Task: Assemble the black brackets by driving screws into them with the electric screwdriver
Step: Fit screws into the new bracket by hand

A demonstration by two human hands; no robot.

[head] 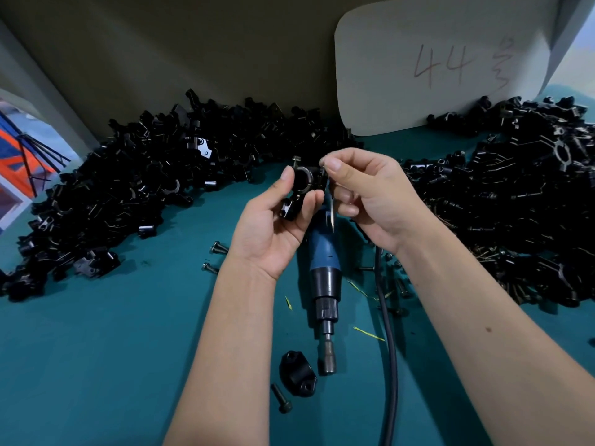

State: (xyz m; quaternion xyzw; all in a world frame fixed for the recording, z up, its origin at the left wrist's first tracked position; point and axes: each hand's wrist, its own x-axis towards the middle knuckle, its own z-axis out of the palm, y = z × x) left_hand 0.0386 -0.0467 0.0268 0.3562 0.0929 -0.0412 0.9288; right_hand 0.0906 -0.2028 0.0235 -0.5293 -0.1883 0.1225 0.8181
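Observation:
My left hand (273,226) grips a black bracket (304,188) above the teal table, and one screw (297,160) stands in its left hole. My right hand (363,191) pinches a second screw (322,164) at the bracket's right side with thumb and forefinger. The blue electric screwdriver (323,272) lies on the table under my hands, its bit end (326,362) pointing toward me. A loose bracket half (296,373) and a screw (281,399) lie near the bit.
Big heaps of black brackets lie at the left (112,191) and right (531,194). Loose screws (217,249) are scattered on the teal table (96,349). The screwdriver's black cable (388,349) runs toward me. A white card (434,66) leans on the back wall.

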